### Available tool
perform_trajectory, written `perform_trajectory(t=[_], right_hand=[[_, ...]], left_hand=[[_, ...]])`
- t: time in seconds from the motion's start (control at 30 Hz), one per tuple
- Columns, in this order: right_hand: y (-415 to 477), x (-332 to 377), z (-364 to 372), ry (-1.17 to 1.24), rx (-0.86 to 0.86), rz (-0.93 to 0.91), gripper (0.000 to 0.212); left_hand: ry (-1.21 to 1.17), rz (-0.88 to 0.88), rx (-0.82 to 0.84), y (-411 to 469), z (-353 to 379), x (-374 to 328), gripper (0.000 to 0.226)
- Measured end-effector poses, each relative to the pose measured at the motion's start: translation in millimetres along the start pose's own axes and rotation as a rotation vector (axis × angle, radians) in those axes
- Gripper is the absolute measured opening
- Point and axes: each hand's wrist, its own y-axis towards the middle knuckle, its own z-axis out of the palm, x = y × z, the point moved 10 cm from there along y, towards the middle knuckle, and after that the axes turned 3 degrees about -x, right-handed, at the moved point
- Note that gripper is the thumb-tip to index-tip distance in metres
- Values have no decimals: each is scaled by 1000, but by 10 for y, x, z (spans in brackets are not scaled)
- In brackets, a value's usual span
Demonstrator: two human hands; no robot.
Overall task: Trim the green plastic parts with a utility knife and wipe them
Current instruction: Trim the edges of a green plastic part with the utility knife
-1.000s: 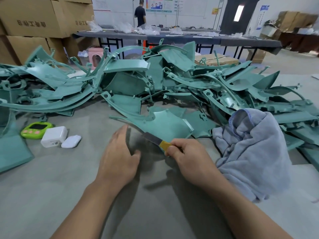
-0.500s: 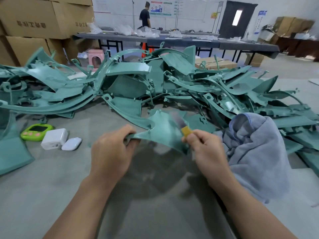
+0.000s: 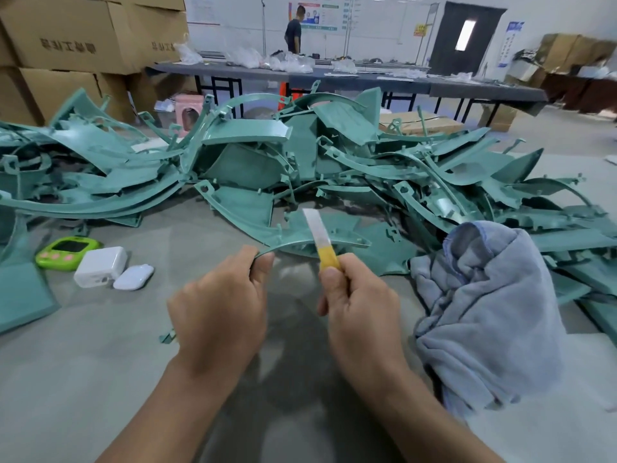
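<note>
Left grip: the left hand point(image 3: 220, 305) pinches the near tip of a curved green part point(image 3: 293, 228) between thumb and fingers, lifting that end off the surface point(image 3: 100, 362), probably so that its rim is presented to the blade.
Right grip: the right hand point(image 3: 360, 295) is wrapped round the yellow handle of the utility knife point(image 3: 322, 240), with the blade pointing to 11 o'clock across the part's edge, which suits shaving flash.
Task's thing: the held part is at 12 o'clock of the hands, its far end resting at the foot of the pile of green parts point(image 3: 300, 155).
Cloth: a grey-blue cloth point(image 3: 494, 312) lies bunched at 3 o'clock, within the knife hand's reach for wiping.
Kept aside: a green timer point(image 3: 68, 248), a white charger point(image 3: 100, 266) and a white case point(image 3: 133, 277) at 9 o'clock, apart from the cutting.
Writing: the cardboard boxes point(image 3: 83, 31) at 10 o'clock carry dark characters that I cannot read, and the wall posters are too small to read. No brand shows on the knife.
</note>
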Motion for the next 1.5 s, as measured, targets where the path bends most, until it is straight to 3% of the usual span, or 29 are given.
perform_trajectory(t=[0.07, 0.17, 0.23, 0.3, 0.4, 0.47, 0.57, 0.6, 0.67, 0.77, 0.87, 0.97, 1.03, 1.13, 1.2, 1.27, 1.37, 1.5], right_hand=[[53, -119, -11, -124, -27, 56, 32], [177, -540, -303, -310, -132, 311, 35], [215, -684, -460, -316, -188, 381, 35], [202, -476, -464, -225, -217, 216, 32], [22, 26, -146, -153, -67, -66, 29], [56, -63, -101, -238, -52, -16, 31], [189, -557, -356, -295, -115, 316, 37], [199, -611, -424, -274, -138, 351, 38], [195, -436, -404, -189, -149, 210, 38], [104, -110, -100, -141, -2, -9, 36], [230, -428, -158, -229, -24, 202, 41], [256, -771, -294, -151, -9, 450, 51], [255, -764, -351, -174, -13, 435, 56], [285, -487, -534, -360, -124, 216, 67], [303, -468, -548, -259, -81, 211, 74], [279, -575, -403, -201, 102, 316, 77], [170, -697, -209, -108, 277, 444, 55], [77, -788, -43, 501, 212, 769, 20]], left_hand=[[0, 10, 7, -6, 19, -17, 47], [10, 12, 8, -17, 25, -6, 47], [13, 3, -10, -9, 4, 24, 48], [1, -7, -23, 6, -14, 49, 47], [-5, -12, -29, 12, -14, 93, 48], [0, -24, -7, 0, 16, 130, 49], [7, -44, -1, 22, 16, 182, 51], [12, -50, -16, 35, 0, 212, 51], [17, -53, -31, 57, 4, 267, 55], [14, -45, -33, 67, 40, 309, 55], [9, -45, -52, 57, 25, 321, 51], [0, -74, -29, 71, 31, 376, 55], [-10, -64, 23, 71, 77, 390, 58], [-106, -60, 36, 77, 61, 404, 64], [-190, -47, 22, 64, 4, 368, 67], [-271, -42, 20, 49, -19, 342, 69], [-339, -69, 34, 36, -14, 338, 68], [-422, -40, 42, 42, -36, 253, 57]])
